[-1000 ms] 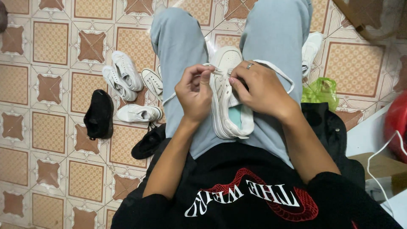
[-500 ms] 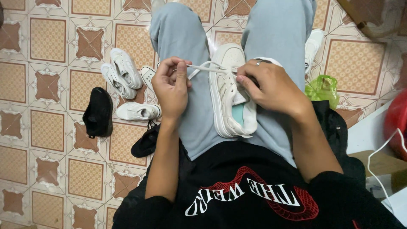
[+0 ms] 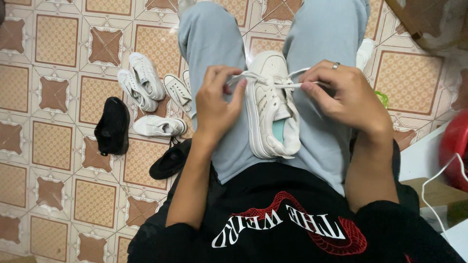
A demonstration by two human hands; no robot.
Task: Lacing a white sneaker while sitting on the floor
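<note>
Between the seated person's knees, on the lap of the pale blue trousers [image 3: 214,58], lies a cream-white sneaker [image 3: 270,109], toe pointing away and its teal-lined opening toward the black shirt. A second ago both hands were bunched close over the shoe's tongue; now they have drawn apart, and the white lace [image 3: 273,80] runs taut across the upper eyelets from one hand to the other. To my eye that means the lace has just been pulled through and is being snugged, so the lacing looks well along.

Each hand has a grip on the lace. The left hand [image 3: 217,104] is pinched shut on its end just left of the shoe, fingers curled. The right hand [image 3: 348,97], a ring on one finger, is clenched on the other end just right of it.

Room to pull sideways is fair. On the left, over the patterned tile floor [image 3: 53,146], a scatter of white shoes [image 3: 146,80] and black shoes [image 3: 113,125] lies near the thigh but below the hands. On the right it is tighter: a red rounded object [image 3: 456,146] with a white cord [image 3: 434,190] sits near the elbow, and a wooden edge [image 3: 414,29] stands beyond.
</note>
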